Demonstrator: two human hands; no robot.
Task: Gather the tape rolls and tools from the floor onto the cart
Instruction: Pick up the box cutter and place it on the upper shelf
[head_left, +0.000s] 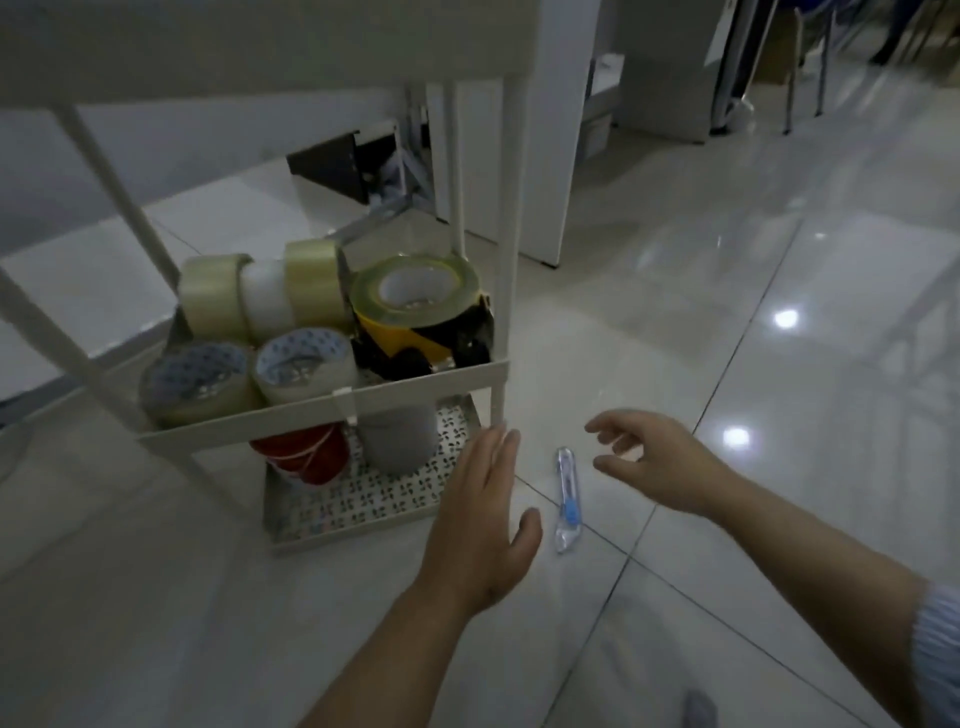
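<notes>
A clear plastic utility knife with a blue slider (566, 501) lies on the glossy pale tiled floor (779, 364), just beside the white metal cart (415, 387), between both hands. The right hand (657, 462) hovers near it, its grip loosely curled and empty; the left hand (483, 519) is flat, fingers straight, holding nothing. Clear, yellow-black, red and grey tape rolls (415, 306) already fill the cart's shelves, so gathering looks nearly done. Next, pinch the knife and lift it onto a shelf. Dim office furniture stands beyond.
</notes>
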